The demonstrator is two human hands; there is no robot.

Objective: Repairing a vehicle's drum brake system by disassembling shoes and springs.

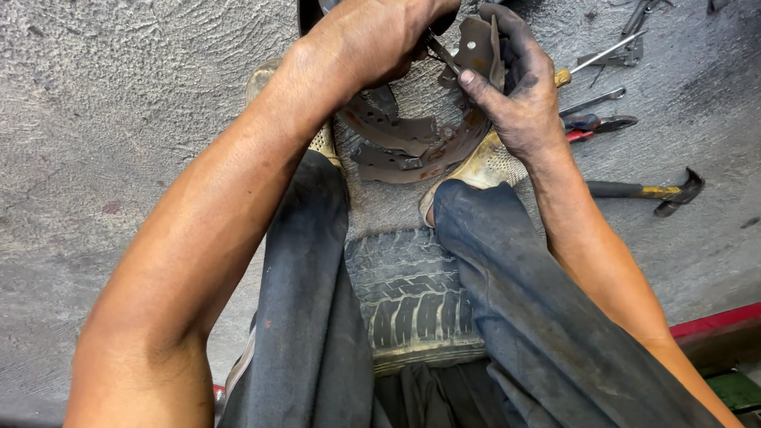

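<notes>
While I'm watching from above, the right hand (pixel 519 87) is gripping a rusty brake shoe (pixel 478 47) w/ fingers curled shut around it, above more brake shoes (pixel 412 147) lying on the concrete floor (pixel 119 119) between the feet. The left hand (pixel 372 40) is pinching a thin tool (pixel 440 54) against it; fingers mostly hidden. Hammer (pixel 650 191) lying nr the floor's right edge.

Under you is a rough grey concrete floor (pixel 119 119), scored and stained. On it, between your feet, lie two curved rusty-brown metal brake shoes (pixel 400 143), overlapping. To your right rest a hammer with a dark handle and black head (pixel 650 191), red-handled pliers (pixel 594 125), a small silver spanner (pixel 593 101) and a slim screwdriver with a yellow grip (pixel 598 55). A worn black tyre (pixel 408 297) lies beneath your legs.
</notes>
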